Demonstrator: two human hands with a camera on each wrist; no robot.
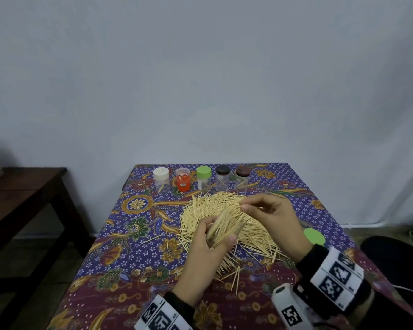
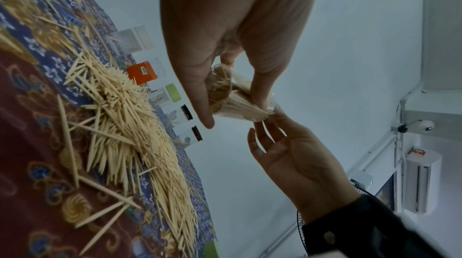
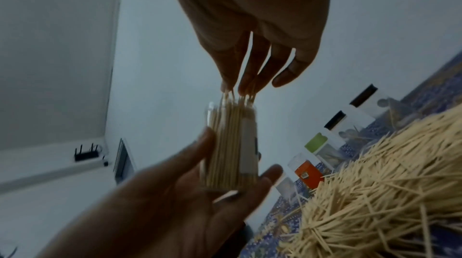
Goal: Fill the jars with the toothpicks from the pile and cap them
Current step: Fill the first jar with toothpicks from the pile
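A clear jar (image 1: 227,223) packed with toothpicks lies tilted in my left hand (image 1: 215,234), just above the toothpick pile (image 1: 210,203). The thumb and fingers of that hand curl round the jar (image 2: 232,100). My right hand (image 1: 246,206) is at the jar's open mouth. In the right wrist view its fingertips (image 3: 237,88) pinch a few toothpicks that stand on the tips sticking out of the jar (image 3: 232,143). The jar has no cap on it. A loose green lid (image 1: 314,235) lies on the cloth right of the pile, partly behind my right wrist.
Five capped jars stand in a row at the table's far edge: white (image 1: 161,173), orange (image 1: 183,181), green (image 1: 203,172), black (image 1: 223,170), brown (image 1: 242,172). Stray toothpicks lie scattered on the patterned cloth (image 1: 129,258). A dark wooden table (image 1: 22,186) stands to the left.
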